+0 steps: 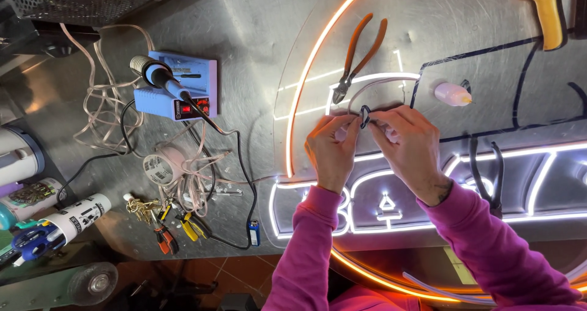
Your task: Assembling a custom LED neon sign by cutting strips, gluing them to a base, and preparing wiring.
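Both hands, left hand (331, 146) and right hand (406, 145), pinch a small dark ring (365, 116) mid-bench; orange-handled cutters (359, 53) lie just beyond, soldering station (177, 90) well apart.

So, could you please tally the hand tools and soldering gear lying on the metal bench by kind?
Orange-handled cutters: 1
Small pliers with red or yellow grips: 2, as far as the clutter shows
Soldering iron: 1
Blue soldering station: 1
Wire spool: 1
Total: 6
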